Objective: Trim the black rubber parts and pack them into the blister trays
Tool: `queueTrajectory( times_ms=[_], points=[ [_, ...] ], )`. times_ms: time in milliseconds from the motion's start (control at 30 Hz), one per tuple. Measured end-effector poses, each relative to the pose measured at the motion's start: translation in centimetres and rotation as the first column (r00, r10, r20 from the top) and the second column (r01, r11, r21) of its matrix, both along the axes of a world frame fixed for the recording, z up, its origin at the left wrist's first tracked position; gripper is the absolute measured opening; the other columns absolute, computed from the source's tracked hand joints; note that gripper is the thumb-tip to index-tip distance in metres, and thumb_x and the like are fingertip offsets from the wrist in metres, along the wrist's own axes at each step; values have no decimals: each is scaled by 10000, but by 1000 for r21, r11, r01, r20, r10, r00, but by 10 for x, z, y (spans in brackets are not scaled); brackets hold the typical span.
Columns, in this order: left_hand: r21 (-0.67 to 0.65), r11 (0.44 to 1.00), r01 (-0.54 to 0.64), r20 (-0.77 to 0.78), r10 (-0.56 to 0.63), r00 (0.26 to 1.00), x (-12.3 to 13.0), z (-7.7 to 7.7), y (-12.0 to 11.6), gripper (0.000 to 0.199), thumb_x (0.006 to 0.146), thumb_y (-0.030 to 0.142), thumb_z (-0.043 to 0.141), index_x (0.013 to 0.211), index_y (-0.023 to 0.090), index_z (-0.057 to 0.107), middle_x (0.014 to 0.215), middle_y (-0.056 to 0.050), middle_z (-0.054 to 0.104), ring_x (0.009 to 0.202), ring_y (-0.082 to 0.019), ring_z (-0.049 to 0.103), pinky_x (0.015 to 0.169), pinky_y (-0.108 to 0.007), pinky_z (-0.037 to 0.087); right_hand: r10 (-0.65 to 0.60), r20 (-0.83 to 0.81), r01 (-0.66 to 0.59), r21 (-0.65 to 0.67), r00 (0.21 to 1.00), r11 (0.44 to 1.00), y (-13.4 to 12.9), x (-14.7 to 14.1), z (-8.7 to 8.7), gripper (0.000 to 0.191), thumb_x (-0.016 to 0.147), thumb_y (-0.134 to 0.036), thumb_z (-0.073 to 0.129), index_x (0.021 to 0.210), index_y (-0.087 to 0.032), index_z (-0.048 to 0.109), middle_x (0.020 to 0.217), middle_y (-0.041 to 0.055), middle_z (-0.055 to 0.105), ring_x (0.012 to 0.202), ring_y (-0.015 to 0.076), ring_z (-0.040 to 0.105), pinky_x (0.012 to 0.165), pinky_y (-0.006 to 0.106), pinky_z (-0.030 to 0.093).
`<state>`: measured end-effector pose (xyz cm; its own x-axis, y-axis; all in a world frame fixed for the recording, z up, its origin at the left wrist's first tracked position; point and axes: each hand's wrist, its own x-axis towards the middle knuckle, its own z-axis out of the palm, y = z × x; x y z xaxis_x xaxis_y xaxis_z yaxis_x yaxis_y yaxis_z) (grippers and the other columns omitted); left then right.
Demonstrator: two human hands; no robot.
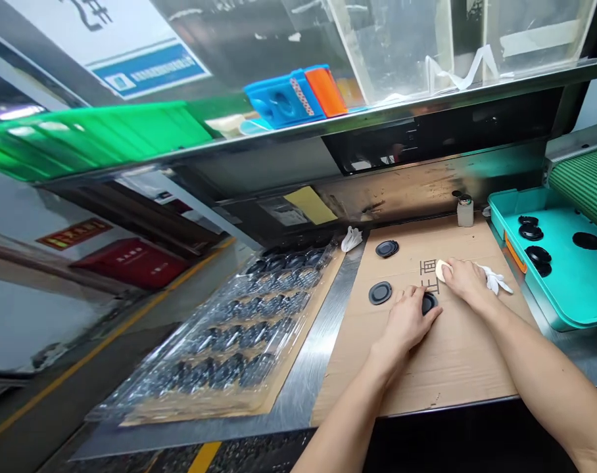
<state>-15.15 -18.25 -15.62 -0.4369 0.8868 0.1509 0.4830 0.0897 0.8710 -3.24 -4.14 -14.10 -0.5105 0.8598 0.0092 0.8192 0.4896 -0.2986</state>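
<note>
My left hand (407, 316) is on the cardboard sheet (456, 368), its fingers and thumb around a black round part (429, 302). The hand hides much of that part. Just beyond it, my right hand (462, 279) grips a small cream-coloured pad (441, 270) over the written characters on the cardboard. To the left of my hands lie a black disc with a raised centre (380, 293) and, farther back, another black round part (387, 248). A crumpled white cloth (496, 280) touches the cardboard beside my right wrist.
Clear plastic trays with rows of black parts (249, 335) stand at left. At right is a teal bin (569, 289) holding several black parts, near a green conveyor belt (587, 180). A small bottle (465, 213) stands at the back, under a shelf with a green bin (96, 135).
</note>
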Motion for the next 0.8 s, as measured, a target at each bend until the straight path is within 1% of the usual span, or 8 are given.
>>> queueTrajectory(
  times_ms=[100, 200, 333, 400, 467, 567, 633, 800],
  points=[
    [-66, 996, 63, -103, -70, 992, -14, 13, -2, 559, 594, 298, 881, 1117, 216, 702, 1116, -113, 693, 1222, -365, 559, 1140, -457, 342, -1, -27, 0, -31, 1000, 1000, -1, 0, 0, 418, 1008, -428, 344, 1161, -217, 671, 1045, 138, 734, 992, 282, 687, 833, 358, 458],
    [-203, 979, -25, -384, -56, 922, -51, 31, 14, 660, 705, 359, 797, 1318, 216, 596, 1165, -83, 700, 1113, -297, 633, 1044, -428, 446, 4, -66, -8, -51, 998, 999, 0, 0, -3, 401, 1004, -417, 364, 1140, -203, 675, 1030, 138, 737, 980, 279, 693, 827, 356, 466],
    [-213, 949, -234, -597, 64, 800, -123, 43, 64, 704, 780, 356, 730, 1416, 173, 489, 1291, -123, 663, 1147, -283, 636, 1013, -375, 465, 20, -103, -26, -55, 994, 998, 0, -1, -6, 380, 999, -390, 373, 1102, -200, 687, 1004, 130, 744, 949, 286, 705, 791, 361, 483],
    [-280, 918, -279, -637, 40, 770, -154, 41, 91, 739, 780, 335, 730, 1442, 150, 457, 1327, -152, 646, 1191, -298, 624, 1026, -373, 456, 23, -122, -29, -51, 992, 998, 0, 0, -6, 377, 1000, -379, 372, 1097, -198, 689, 997, 130, 747, 937, 289, 710, 778, 366, 489],
    [-381, 882, -278, -623, -23, 782, -175, 36, 113, 727, 779, 339, 733, 1428, 133, 476, 1341, -172, 640, 1203, -297, 628, 1011, -354, 467, 24, -138, -32, -56, 990, 998, -2, 0, -6, 376, 1000, -371, 374, 1085, -191, 693, 988, 134, 749, 928, 285, 714, 775, 364, 494],
    [-470, 855, -218, -581, -114, 806, -188, 29, 134, 690, 761, 377, 747, 1366, 115, 545, 1355, -175, 638, 1200, -272, 642, 974, -303, 489, 27, -158, -37, -61, 987, 997, -2, -1, -7, 375, 998, -360, 378, 1063, -181, 700, 979, 143, 747, 919, 286, 717, 772, 368, 503],
    [-497, 844, -200, -593, -162, 789, -187, 28, 143, 691, 723, 384, 771, 1329, 110, 584, 1357, -167, 643, 1201, -270, 643, 982, -292, 490, 27, -169, -38, -62, 985, 997, -2, -1, -8, 378, 999, -360, 376, 1069, -177, 700, 983, 149, 744, 922, 294, 716, 774, 385, 512],
    [-551, 817, -170, -606, -252, 755, -164, 44, 150, 572, 665, 359, 784, 1163, 96, 678, 1221, -163, 721, 1143, -321, 668, 975, -356, 509, 14, -160, -33, -117, 987, 993, -4, -5, -4, 344, 991, -354, 425, 1103, -163, 688, 1047, 153, 720, 959, 305, 706, 780, 424, 548]
  ],
)
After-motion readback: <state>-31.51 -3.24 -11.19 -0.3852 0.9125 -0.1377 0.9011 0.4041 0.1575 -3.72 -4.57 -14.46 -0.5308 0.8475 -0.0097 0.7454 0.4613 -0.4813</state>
